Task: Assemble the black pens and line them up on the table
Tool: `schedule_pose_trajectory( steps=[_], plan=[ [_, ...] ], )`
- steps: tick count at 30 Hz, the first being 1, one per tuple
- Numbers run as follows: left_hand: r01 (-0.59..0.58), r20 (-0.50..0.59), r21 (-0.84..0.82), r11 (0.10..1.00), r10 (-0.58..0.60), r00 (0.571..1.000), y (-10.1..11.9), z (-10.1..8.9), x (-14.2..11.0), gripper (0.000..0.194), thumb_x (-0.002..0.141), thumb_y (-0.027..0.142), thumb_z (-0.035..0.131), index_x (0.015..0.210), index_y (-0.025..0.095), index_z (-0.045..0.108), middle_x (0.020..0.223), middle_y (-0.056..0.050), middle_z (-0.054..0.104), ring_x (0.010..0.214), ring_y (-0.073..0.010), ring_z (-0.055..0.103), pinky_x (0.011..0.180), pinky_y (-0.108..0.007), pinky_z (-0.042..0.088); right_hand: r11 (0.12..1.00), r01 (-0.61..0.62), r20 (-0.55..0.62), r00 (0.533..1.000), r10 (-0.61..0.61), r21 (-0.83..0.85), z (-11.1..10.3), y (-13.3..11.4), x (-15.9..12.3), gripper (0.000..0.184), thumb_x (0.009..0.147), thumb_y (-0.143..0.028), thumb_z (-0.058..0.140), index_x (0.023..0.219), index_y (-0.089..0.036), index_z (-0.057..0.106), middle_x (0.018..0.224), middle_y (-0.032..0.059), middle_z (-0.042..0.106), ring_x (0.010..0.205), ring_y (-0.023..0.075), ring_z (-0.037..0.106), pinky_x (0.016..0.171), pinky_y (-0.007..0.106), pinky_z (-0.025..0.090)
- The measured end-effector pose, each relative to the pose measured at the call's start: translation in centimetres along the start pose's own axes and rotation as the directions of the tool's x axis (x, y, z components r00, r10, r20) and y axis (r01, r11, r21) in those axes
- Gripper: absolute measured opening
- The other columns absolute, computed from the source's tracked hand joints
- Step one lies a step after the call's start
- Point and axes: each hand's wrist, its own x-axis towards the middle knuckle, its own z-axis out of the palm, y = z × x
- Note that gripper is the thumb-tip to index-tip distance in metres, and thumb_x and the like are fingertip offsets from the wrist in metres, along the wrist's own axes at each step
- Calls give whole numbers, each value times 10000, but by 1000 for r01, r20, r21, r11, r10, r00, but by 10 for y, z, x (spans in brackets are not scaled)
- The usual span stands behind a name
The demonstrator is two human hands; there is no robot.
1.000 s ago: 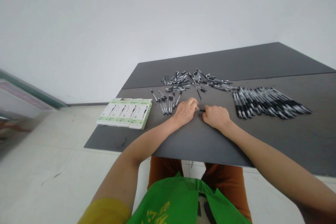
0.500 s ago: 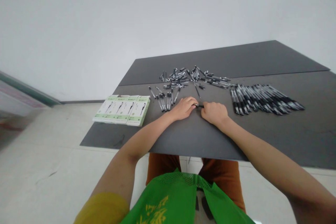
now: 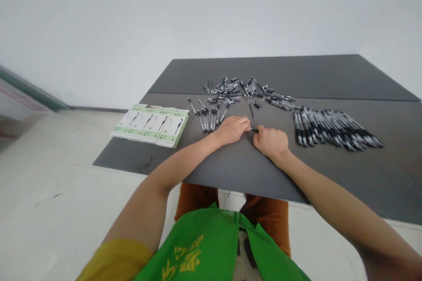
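Between my two hands, low over the dark table, is a pen (image 3: 253, 130) with a black part showing in the gap. My left hand (image 3: 233, 130) is closed around its left end, and my right hand (image 3: 272, 141) grips the right end in a fist. Most of the pen is hidden by fingers. Just beyond my hands lies a thin dark pen piece (image 3: 251, 109). Left of it, several clear-and-black pen parts (image 3: 211, 118) lie side by side near my left wrist.
A dense row of capped pens (image 3: 332, 127) covers the table's right part. Loose pen parts (image 3: 227, 90) are heaped farther back. Flat green-and-white pen boxes (image 3: 150, 125) lie at the left. The grey table (image 3: 211, 175) ends close to my body; a white wall stands behind it.
My view has tilted and shifted slightly. Both hands stay on the pen, and the gap between them shows its dark part a little differently. The other pens and boxes lie as before.
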Motion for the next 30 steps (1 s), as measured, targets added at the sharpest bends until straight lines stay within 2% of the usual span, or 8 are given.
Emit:
schedule_pose_trajectory(
  steps=[5, 9, 12, 15, 18, 20, 26, 30],
  plan=[
    [-40, 32, 69, 997, 37, 999, 0, -3, 5, 330, 1030, 242, 317, 1076, 147, 630, 1165, -110, 668, 1050, -199, 639, 880, -336, 473, 1000, -24, -16, 1000, 24, 3, 1, 3, 3, 401, 922, -327, 366, 1059, -156, 703, 904, 188, 732, 861, 318, 718, 724, 360, 492],
    [-76, 65, 46, 996, 73, 995, 1, -16, 10, 392, 1034, 302, 298, 1233, 144, 596, 1345, -130, 608, 1145, -220, 625, 930, -354, 484, 997, -51, -21, 998, 52, 58, 2, 7, 2, 388, 901, -326, 386, 1029, -161, 713, 893, 172, 730, 843, 306, 709, 701, 335, 468],
    [-82, -37, -28, 996, 80, 996, -3, -30, 19, 506, 1013, 408, 353, 1466, 187, 401, 1530, -118, 440, 1330, -237, 505, 1013, -359, 464, 988, -90, -34, 995, 95, 125, -3, 13, 0, 384, 898, -305, 379, 1011, -155, 714, 884, 165, 728, 830, 287, 700, 697, 317, 447],
    [38, -144, -80, 996, -49, 988, -15, -34, 36, 565, 1006, 398, 349, 1536, 216, 280, 1579, -111, 359, 1409, -242, 408, 1067, -370, 431, 969, -166, -55, 983, 178, 181, -9, 26, 1, 391, 898, -284, 370, 1018, -140, 713, 899, 180, 722, 849, 292, 691, 699, 314, 433],
    [203, -138, -64, 977, -210, 968, -30, -24, 61, 561, 979, 275, 396, 1519, 141, 315, 1550, -171, 372, 1403, -273, 398, 1104, -414, 380, 938, -256, -64, 959, 277, 235, -13, 41, 6, 397, 895, -273, 366, 1032, -136, 712, 925, 192, 716, 883, 312, 683, 694, 320, 423],
    [228, -73, -12, 974, -228, 971, -39, -15, 77, 567, 957, 210, 420, 1506, 98, 332, 1527, -202, 388, 1383, -300, 408, 1107, -454, 349, 918, -289, -74, 945, 319, 270, -13, 48, 9, 393, 895, -273, 367, 1028, -140, 712, 923, 188, 714, 894, 317, 681, 695, 320, 419],
    [115, 53, 70, 991, -119, 992, -52, 15, 113, 536, 925, 50, 325, 1443, 117, 443, 1361, -187, 560, 1256, -282, 490, 1014, -430, 350, 895, -304, -72, 936, 344, 327, -11, 51, 11, 394, 892, -279, 374, 1042, -152, 715, 927, 181, 719, 881, 301, 683, 699, 313, 413],
    [38, 41, -13, 999, -37, 998, -51, 35, 117, 348, 944, 135, 407, 1189, 124, 655, 1116, -183, 659, 1149, -289, 518, 963, -408, 330, 898, -279, -88, 941, 325, 339, -14, 50, 9, 393, 892, -286, 368, 1019, -170, 721, 900, 166, 722, 842, 291, 684, 691, 311, 408]
  ],
)
